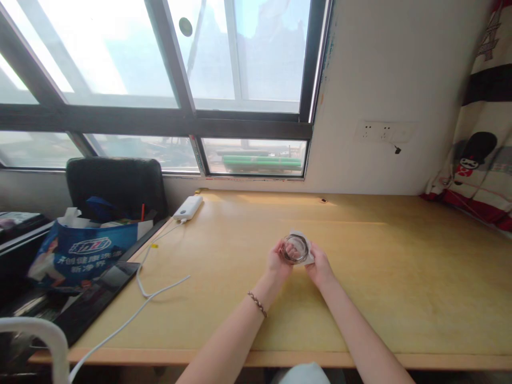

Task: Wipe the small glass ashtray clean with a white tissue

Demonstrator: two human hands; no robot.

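Note:
A small clear glass (296,248) is held above the wooden desk (392,277), its mouth turned toward me. My left hand (278,262) grips its left side; a beaded bracelet sits on that wrist. My right hand (319,265) is on its right side and holds a white tissue (306,240) that lies against the glass's far side and right rim. Both forearms reach in from the bottom edge.
A white power bank (188,207) lies at the back left with a white cable (148,290) trailing to the desk's front edge. Left of the desk are a black chair (116,184), a blue printed bag (86,253) and a dark tablet (94,301). A patterned curtain (478,154) hangs at the right.

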